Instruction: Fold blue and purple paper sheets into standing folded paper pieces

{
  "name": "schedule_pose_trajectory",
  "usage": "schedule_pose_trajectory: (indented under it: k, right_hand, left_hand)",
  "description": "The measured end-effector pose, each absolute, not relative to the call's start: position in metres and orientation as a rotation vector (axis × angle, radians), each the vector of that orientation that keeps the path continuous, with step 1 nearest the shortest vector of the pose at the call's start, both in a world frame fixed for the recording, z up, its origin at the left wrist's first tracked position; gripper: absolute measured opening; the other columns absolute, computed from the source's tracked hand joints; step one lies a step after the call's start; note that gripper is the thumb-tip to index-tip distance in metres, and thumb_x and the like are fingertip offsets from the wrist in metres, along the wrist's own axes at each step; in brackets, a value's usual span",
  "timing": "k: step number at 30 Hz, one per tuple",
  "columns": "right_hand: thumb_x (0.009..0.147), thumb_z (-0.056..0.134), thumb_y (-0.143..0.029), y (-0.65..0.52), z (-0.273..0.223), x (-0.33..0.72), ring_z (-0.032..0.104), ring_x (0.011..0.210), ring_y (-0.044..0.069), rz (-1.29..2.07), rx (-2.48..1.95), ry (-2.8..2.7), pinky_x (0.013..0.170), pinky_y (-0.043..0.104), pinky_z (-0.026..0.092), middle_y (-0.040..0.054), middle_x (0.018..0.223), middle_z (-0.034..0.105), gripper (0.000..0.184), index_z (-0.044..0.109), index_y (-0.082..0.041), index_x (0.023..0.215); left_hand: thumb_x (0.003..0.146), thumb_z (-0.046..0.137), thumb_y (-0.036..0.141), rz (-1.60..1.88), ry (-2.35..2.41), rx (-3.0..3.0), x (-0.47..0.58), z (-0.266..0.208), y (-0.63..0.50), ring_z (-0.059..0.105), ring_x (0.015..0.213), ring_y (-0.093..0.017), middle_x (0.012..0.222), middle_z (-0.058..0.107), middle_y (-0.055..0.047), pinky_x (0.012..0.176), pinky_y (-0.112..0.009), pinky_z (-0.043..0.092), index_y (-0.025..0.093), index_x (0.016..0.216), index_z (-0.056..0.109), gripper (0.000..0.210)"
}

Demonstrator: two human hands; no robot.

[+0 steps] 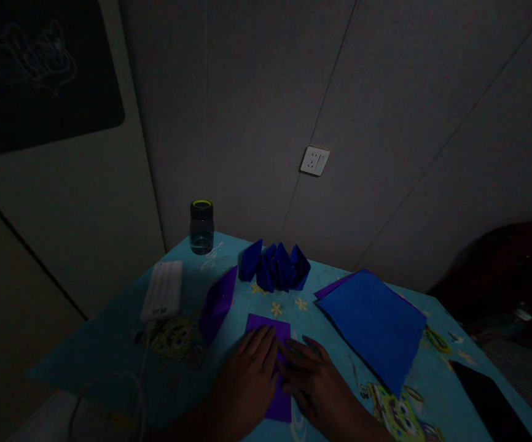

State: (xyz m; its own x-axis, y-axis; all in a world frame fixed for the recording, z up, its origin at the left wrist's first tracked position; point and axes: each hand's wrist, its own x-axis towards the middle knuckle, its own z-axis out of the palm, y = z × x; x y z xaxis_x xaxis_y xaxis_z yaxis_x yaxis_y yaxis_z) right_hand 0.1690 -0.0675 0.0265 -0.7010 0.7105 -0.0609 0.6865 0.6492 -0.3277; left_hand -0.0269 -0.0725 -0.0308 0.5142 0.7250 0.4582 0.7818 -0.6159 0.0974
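Note:
A folded purple paper lies flat on the table in front of me, longer than it is wide. My left hand rests on it with fingers stretched out and lying flat. On its right side my right hand touches the paper, its fingers spread and slightly bent. Both hands hide the middle of the sheet. Just beyond my left hand stands a folded purple paper piece. Several folded dark blue paper pieces stand in a row farther back.
Blue paper sheets with purple ones beneath lie to the right. A water bottle stands at the back left, near a white power strip with a cable. A dark flat object lies at the right edge of the patterned tablecloth.

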Motion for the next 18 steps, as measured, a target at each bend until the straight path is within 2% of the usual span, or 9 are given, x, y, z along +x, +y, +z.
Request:
schedule_pose_trajectory:
  k: [4,8,10,14,17,18]
  right_hand:
    - [0.094,0.060,-0.023,-0.067,0.030,0.169,0.050,0.135,0.029,0.528,-1.201,-2.703,0.116,0.058,0.027,0.0062,0.146,0.055,0.041,0.061,-0.035,0.133]
    - [0.094,0.062,-0.038,-0.064,0.032,0.170,0.055,0.130,0.027,0.597,-1.184,-2.614,0.118,0.056,0.022,0.0066,0.133,0.067,0.042,0.057,-0.033,0.136]
    - [0.096,0.060,-0.039,-0.063,0.027,0.170,0.054,0.131,0.026,0.570,-1.191,-2.605,0.119,0.054,0.022,0.0064,0.132,0.067,0.042,0.056,-0.031,0.137]
    - [0.099,0.055,-0.031,-0.066,0.000,0.170,0.055,0.130,0.021,0.363,-1.125,-2.659,0.118,0.042,0.029,0.0077,0.134,0.066,0.026,0.066,-0.025,0.122]
    - [0.092,0.064,-0.045,-0.067,-0.031,0.171,0.066,0.115,0.019,0.177,-1.007,-2.684,0.106,0.031,0.042,0.0010,0.121,0.074,0.021,0.073,-0.028,0.100]
    - [0.093,0.063,-0.045,-0.066,-0.041,0.171,0.067,0.111,0.018,0.087,-0.994,-2.636,0.102,0.028,0.046,-0.0019,0.117,0.075,0.019,0.074,-0.029,0.096]
  left_hand:
    - [0.096,0.048,0.031,-0.647,-1.278,-2.702,-0.032,-0.040,-0.071,0.040,0.142,-0.029,0.154,0.043,-0.015,0.114,-0.045,0.038,0.012,0.146,0.040,0.054]
    - [0.093,0.053,0.031,-0.625,-1.239,-2.658,-0.034,-0.050,-0.068,0.043,0.140,-0.031,0.152,0.045,-0.017,0.111,-0.045,0.042,0.011,0.147,0.040,0.059]
    - [0.093,0.052,0.032,-0.644,-1.191,-2.617,-0.034,-0.058,-0.064,0.048,0.136,-0.031,0.150,0.048,-0.018,0.107,-0.044,0.046,0.010,0.147,0.039,0.060]
    - [0.091,0.054,0.033,-0.693,-1.057,-2.571,-0.038,-0.082,-0.050,0.052,0.132,-0.032,0.150,0.048,-0.019,0.102,-0.043,0.050,0.011,0.154,0.024,0.073]
    - [0.091,0.057,0.035,-0.679,-0.922,-2.563,-0.043,-0.106,-0.030,0.058,0.126,-0.032,0.145,0.054,-0.019,0.096,-0.040,0.054,0.010,0.157,0.008,0.086]
    - [0.091,0.057,0.035,-0.656,-0.884,-2.558,-0.045,-0.114,-0.023,0.061,0.122,-0.031,0.141,0.057,-0.019,0.092,-0.039,0.055,0.011,0.158,0.004,0.088]
